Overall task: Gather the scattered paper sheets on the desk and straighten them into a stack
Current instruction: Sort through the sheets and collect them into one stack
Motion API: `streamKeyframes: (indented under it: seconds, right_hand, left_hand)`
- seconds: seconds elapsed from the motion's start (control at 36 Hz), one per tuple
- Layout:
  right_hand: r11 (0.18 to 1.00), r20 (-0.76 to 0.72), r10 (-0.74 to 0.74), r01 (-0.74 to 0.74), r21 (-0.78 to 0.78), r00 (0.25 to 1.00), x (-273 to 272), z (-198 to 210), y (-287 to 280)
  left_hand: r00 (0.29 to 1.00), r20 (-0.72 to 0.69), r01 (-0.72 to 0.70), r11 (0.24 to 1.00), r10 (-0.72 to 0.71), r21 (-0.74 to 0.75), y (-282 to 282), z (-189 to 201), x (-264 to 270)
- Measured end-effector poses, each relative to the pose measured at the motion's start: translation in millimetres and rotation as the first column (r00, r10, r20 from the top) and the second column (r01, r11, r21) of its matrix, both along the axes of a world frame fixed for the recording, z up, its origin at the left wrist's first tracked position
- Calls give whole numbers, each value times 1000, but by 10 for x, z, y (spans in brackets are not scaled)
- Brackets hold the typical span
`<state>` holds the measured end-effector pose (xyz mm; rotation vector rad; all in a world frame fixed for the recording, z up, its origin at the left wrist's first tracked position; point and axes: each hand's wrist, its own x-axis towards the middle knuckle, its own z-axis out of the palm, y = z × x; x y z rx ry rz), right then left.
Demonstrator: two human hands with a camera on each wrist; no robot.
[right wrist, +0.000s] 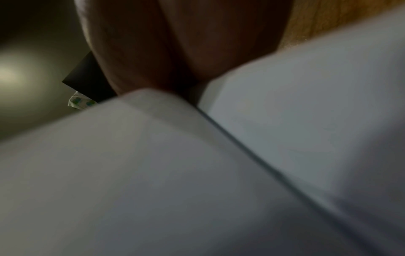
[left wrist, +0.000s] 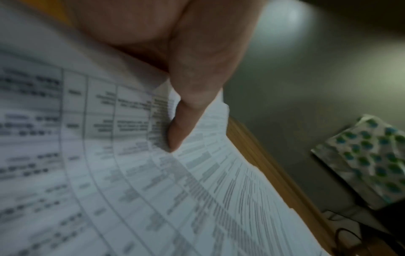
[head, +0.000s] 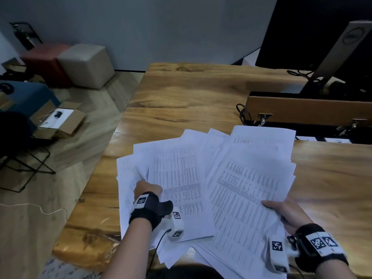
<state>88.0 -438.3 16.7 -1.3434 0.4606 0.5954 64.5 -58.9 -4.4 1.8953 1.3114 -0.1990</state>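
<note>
Several white paper sheets [head: 181, 178] printed with tables lie fanned and overlapping on the near part of the wooden desk [head: 191, 93]. My left hand [head: 146, 188] holds the left bunch, fingers tucked under a sheet; in the left wrist view the thumb [left wrist: 186, 112] presses on the printed paper sheets [left wrist: 87, 173]. My right hand [head: 281, 210] grips the right bunch [head: 247, 194] at its right edge, thumb on top and fingers beneath. The right wrist view is blurred, filled by blank paper [right wrist: 197, 173] with the fingers [right wrist: 175, 52] behind it.
A brown box-like stand [head: 308, 111] with a monitor [head: 314, 33] on it occupies the desk's far right, cables beside it. The desk's left edge drops to the floor, where stools [head: 86, 65] and a cardboard box [head: 60, 121] stand. Bare wood lies beyond the sheets.
</note>
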Motion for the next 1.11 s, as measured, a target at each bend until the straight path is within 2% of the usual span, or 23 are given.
streamKeyframes:
  seconds: [0.11,0.25,0.33,0.44,0.47,0.56,0.67,0.75,0.83,0.94,1.03,1.11]
  right_hand:
    - [1000,2,0,0,-12,1000,9,1,2]
    - [998,-8,9,-10,-54,1000,42,-25,15]
    - [999,-6,14,-15,-51,1000,59,-30,21]
    - [1000,-3,-1,0,-16,1000,59,-7,25]
    - [1000,3,-10,10,-4,1000,60,7,19]
    - [998,24,-50,49,31,998,59,75,-13]
    - [992,63,-90,83,98,994,66,215,-44]
    - [982,73,-93,80,169,993,70,308,2]
    - [977,73,-59,43,210,996,63,337,88]
    - [982,101,22,-40,182,995,18,327,182]
    - [980,85,58,-73,185,995,-37,278,225]
    - [987,44,23,-29,157,999,-57,243,281]
  left_hand:
    - [978,167,110,990,-123,84,92,264,-132]
    - [893,365,228,964,-263,138,305,882,-192]
    - [832,423,348,932,-359,106,381,1348,-142]
    - [734,573,437,899,-364,11,407,1808,10]
    - [714,593,463,886,-373,0,374,1859,51]
    - [652,713,532,826,-259,-186,143,1925,170]
    - [596,765,588,782,-244,-209,-179,1689,291]
    - [614,744,591,778,-262,-213,-410,1344,391]
    - [696,633,570,797,-340,-199,-601,1056,416]
    - [785,469,536,824,-405,-185,-637,575,406]
    - [823,434,505,822,-366,-264,-635,350,356]
    - [882,397,404,841,-255,-359,-685,256,267]
